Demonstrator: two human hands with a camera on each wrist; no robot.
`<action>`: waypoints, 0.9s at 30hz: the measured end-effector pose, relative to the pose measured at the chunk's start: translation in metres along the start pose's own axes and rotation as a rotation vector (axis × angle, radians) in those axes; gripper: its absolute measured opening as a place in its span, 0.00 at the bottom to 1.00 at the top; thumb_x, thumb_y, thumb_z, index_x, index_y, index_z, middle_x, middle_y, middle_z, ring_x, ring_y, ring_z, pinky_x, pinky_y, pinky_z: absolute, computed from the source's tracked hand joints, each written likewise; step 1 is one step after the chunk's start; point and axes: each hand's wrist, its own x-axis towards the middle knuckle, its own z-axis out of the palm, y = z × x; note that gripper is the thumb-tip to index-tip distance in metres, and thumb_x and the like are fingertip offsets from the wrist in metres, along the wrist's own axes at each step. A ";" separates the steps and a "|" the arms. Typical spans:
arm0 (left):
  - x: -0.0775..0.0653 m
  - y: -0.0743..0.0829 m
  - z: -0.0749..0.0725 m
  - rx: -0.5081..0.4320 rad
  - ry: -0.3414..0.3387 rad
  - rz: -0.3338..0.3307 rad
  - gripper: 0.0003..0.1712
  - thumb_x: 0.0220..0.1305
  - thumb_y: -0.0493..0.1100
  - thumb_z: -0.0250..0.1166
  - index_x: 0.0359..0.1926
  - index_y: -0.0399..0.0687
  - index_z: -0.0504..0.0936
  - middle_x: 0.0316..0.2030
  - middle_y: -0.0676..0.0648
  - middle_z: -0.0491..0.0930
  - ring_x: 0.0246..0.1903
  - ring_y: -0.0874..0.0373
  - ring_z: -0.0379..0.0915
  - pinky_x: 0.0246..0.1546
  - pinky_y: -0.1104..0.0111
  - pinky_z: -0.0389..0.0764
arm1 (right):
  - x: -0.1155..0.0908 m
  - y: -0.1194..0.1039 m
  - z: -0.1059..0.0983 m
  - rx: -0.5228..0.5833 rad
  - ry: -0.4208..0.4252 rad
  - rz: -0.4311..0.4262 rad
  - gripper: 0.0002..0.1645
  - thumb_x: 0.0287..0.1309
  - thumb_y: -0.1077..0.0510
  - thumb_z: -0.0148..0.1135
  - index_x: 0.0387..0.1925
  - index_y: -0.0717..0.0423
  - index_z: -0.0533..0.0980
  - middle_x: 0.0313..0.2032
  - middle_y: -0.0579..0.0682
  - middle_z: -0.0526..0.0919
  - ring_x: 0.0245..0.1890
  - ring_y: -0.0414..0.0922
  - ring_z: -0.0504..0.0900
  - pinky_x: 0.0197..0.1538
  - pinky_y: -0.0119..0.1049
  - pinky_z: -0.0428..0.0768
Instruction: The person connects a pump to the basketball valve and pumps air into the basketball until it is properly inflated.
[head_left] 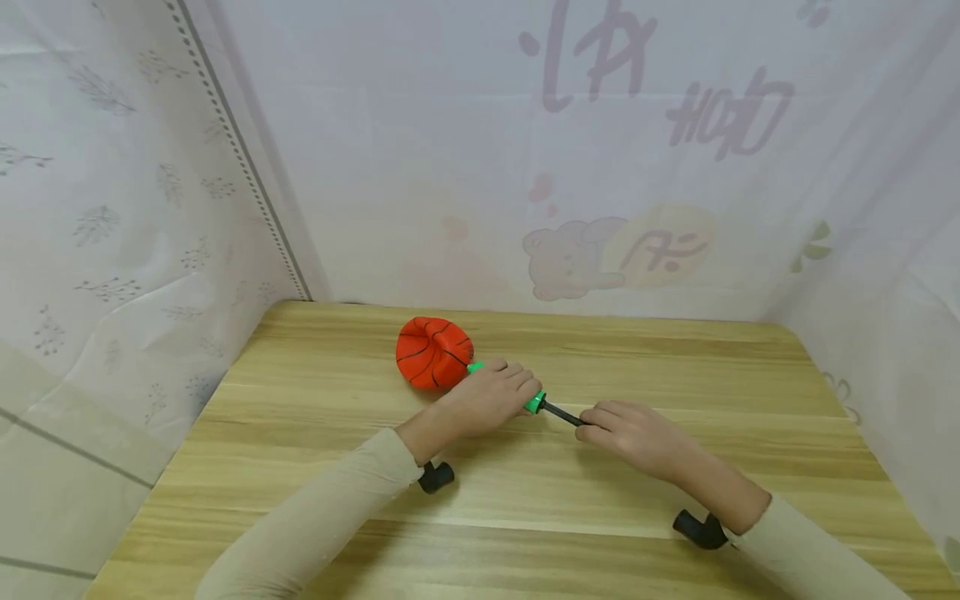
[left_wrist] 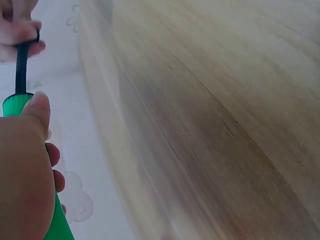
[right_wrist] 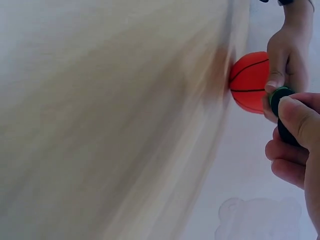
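Observation:
A dented orange-red toy basketball (head_left: 429, 357) sits on the table. Just right of it my left hand (head_left: 491, 396) grips the green barrel of a hand pump (head_left: 536, 402). The barrel's far end meets the ball's side in the head view; whether they are joined cannot be told. A black rod (head_left: 562, 414) is drawn out of the barrel toward my right hand (head_left: 633, 435), whose fingers and thumb hold the pump's black end. In the left wrist view the thumb lies along the green barrel (left_wrist: 16, 104). Fingers cover most of the black end in the right wrist view.
The wood-grain table (head_left: 562, 517) spans the space beneath both forearms. Pale printed curtains (head_left: 420, 167) close off its back and sides. Black wrist-worn mounts (head_left: 437, 477) hang under both wrists.

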 end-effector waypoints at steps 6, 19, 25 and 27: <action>0.002 0.006 0.001 0.012 -0.019 0.000 0.16 0.76 0.57 0.55 0.51 0.52 0.73 0.44 0.56 0.76 0.43 0.61 0.70 0.45 0.71 0.67 | 0.019 0.005 0.013 0.004 -0.007 -0.018 0.28 0.82 0.59 0.29 0.40 0.55 0.80 0.38 0.47 0.83 0.34 0.40 0.80 0.38 0.29 0.80; 0.002 0.004 -0.001 -0.048 -0.054 0.001 0.16 0.77 0.56 0.54 0.52 0.50 0.72 0.46 0.55 0.77 0.45 0.61 0.71 0.47 0.70 0.71 | 0.000 -0.003 0.001 0.026 -0.009 0.026 0.29 0.82 0.57 0.29 0.38 0.55 0.80 0.38 0.47 0.82 0.34 0.41 0.80 0.37 0.30 0.81; 0.001 0.001 0.000 -0.059 -0.051 0.016 0.16 0.78 0.55 0.53 0.53 0.49 0.72 0.47 0.54 0.77 0.46 0.61 0.71 0.48 0.70 0.72 | -0.018 -0.007 -0.011 0.038 -0.038 0.040 0.29 0.82 0.57 0.28 0.40 0.55 0.80 0.40 0.49 0.83 0.35 0.43 0.81 0.39 0.32 0.82; 0.000 0.001 -0.001 -0.070 -0.049 0.017 0.16 0.78 0.54 0.53 0.53 0.48 0.72 0.48 0.54 0.77 0.47 0.60 0.72 0.49 0.69 0.73 | -0.023 -0.008 -0.015 0.027 -0.041 0.036 0.30 0.83 0.57 0.28 0.41 0.56 0.80 0.40 0.51 0.84 0.36 0.44 0.81 0.39 0.34 0.83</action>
